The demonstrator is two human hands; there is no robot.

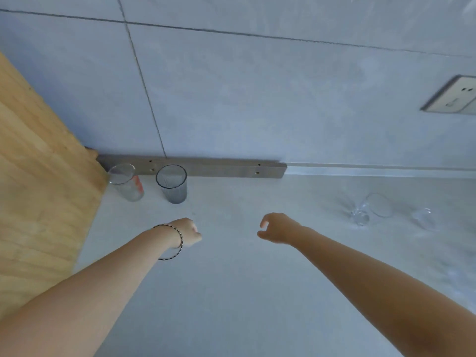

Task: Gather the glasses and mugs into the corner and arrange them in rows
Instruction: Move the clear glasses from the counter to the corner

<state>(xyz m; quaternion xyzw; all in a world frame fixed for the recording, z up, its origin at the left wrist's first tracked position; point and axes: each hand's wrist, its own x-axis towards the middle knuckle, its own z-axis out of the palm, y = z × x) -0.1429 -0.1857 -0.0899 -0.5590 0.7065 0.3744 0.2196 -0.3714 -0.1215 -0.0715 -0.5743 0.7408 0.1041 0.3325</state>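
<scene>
Left hand [186,234] and right hand [277,228] both empty, loosely curled; best fetch the clear glasses [378,208] off right one by one, setting each just beside the grey glass [172,186].

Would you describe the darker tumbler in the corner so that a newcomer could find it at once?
Start at the wooden panel on the left, where it meets the tiled wall. Two tumblers stand there; the smoky grey tumbler is the right-hand one, darker than the clear red-labelled glass beside it.
</scene>
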